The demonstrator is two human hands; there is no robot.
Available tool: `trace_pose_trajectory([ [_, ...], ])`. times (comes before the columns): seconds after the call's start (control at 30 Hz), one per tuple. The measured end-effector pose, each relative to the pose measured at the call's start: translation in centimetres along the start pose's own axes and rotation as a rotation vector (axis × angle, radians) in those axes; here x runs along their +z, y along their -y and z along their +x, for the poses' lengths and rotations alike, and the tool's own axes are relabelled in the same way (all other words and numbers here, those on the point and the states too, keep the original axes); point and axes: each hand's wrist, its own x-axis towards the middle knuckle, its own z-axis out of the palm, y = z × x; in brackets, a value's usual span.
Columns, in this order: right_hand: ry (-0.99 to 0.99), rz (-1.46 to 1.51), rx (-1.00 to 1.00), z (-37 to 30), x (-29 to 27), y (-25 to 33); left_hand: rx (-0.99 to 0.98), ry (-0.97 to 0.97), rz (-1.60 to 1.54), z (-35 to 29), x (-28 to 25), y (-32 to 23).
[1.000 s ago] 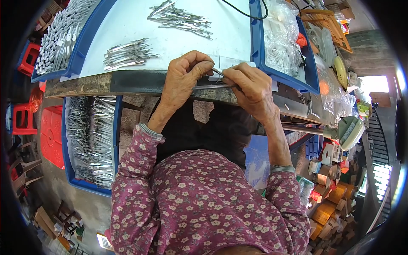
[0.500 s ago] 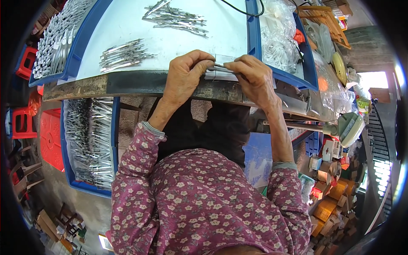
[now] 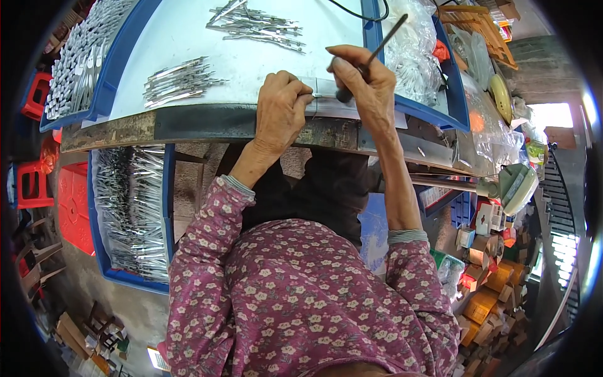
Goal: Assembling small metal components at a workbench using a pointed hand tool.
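My left hand is closed at the table's front edge. Its thumb and fingertip press together beside a small flat plate; a slim metal piece seems to be pinched there, mostly hidden by the fingers. Just to the right, my right hand is raised and wrapped round a dark rod-shaped tool. The thin end points up to the far right, and the thick dark end is low near the plate. Farther off on the white surface lie a pile of slim metal pieces and another metal pile.
A blue tray of upright metal parts stands at the left. Clear plastic bags fill another blue tray at the right. Below the table's left side is a blue crate of metal pieces. A black cable crosses the far side.
My right hand has left the slim piece both hands held and risen, now gripping the dark tool. My left hand has turned palm down and stays at the table's edge.
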Motion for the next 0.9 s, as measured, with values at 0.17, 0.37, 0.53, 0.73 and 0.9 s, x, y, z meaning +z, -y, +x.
trace_pose_trajectory([
  [0.17, 0.072, -0.318, -0.166, -0.4, 0.2, -0.8, 0.016, 0.005, -0.015, 0.2, 0.0, -0.1],
  [0.37, -0.005, -0.570, -0.209, -1.1, -0.4, 2.4, -0.018, 0.049, 0.007, 0.0, -0.5, 0.1],
  [0.53, 0.059, -0.693, -0.279, -1.4, 0.3, -0.2, 0.021, 0.047, 0.021, 0.3, 0.1, 0.1],
  [0.73, -0.048, -0.645, -0.186, -1.4, -1.5, -0.3, 0.028, 0.052, 0.049, 0.1, -0.3, 0.0],
  [0.9, -0.282, -0.439, -0.335, -1.9, -1.6, 3.4, 0.072, 0.033, 0.064, 0.0, 0.0, 0.1],
])
